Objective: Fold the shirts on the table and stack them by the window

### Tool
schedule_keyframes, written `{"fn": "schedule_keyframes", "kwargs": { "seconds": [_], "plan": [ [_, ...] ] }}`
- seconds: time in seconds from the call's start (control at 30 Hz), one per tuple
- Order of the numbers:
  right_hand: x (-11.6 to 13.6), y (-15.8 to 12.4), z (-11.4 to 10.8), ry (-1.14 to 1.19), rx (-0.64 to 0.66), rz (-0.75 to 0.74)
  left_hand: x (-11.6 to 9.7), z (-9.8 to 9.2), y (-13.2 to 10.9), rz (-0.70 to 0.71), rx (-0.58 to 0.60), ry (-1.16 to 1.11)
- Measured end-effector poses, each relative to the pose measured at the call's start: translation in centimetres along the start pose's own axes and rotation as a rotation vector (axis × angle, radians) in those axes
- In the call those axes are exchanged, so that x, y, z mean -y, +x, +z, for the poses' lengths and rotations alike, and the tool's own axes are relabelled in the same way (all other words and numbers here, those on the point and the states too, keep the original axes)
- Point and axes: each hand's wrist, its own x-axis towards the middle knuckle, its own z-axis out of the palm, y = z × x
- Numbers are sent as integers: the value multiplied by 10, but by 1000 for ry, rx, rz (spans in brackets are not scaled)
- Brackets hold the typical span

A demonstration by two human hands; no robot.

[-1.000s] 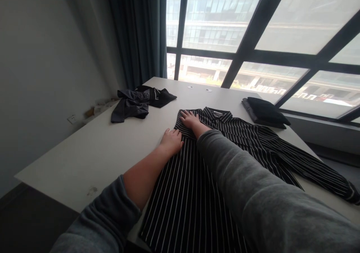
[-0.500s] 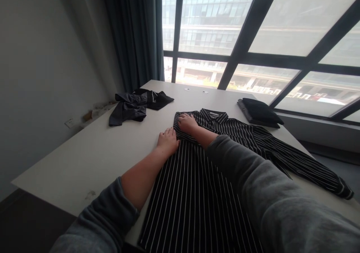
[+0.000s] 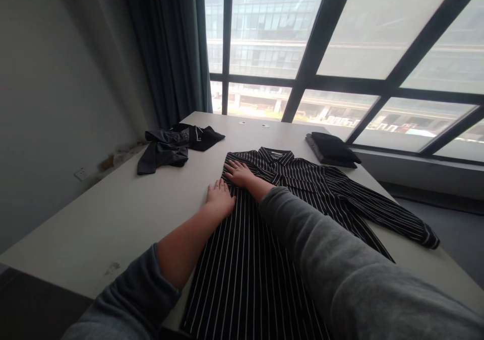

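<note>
A black shirt with white stripes (image 3: 249,259) lies spread on the white table (image 3: 159,204), its collar at the far end. One sleeve stretches out to the right; the left sleeve appears folded in over the body. My right hand (image 3: 240,173) rests flat on the shirt near its left shoulder, fingers spread. Just nearer to me, my left hand (image 3: 221,199) lies along the shirt's left edge, fingers stretched out, partly on the cloth and partly on the table. My right forearm crosses over the shirt and hides part of it.
Crumpled dark grey and black garments (image 3: 166,148) lie at the table's far left. Folded dark clothes (image 3: 333,149) are stacked at the far right, near the window (image 3: 264,32). A dark curtain (image 3: 170,53) hangs at the back left, beside the wall.
My right hand has moved slightly nearer along the shirt and its fingers have spread out flat. My left hand stays at the shirt's left edge. The view has turned a little to the right.
</note>
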Motion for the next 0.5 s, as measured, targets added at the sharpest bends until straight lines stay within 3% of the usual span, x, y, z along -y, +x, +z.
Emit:
{"fn": "schedule_keyframes", "kwargs": {
  "seconds": [0.23,0.4,0.5],
  "plan": [
    [2,0,-1,30,-48,6,-5,-19,-33,39,124,40],
    [2,-20,-13,15,-206,-1,-2,-24,-85,182,182,70],
    [-8,-48,-23,9,-141,69,9,-16,-119,259,135,51]
  ]
}}
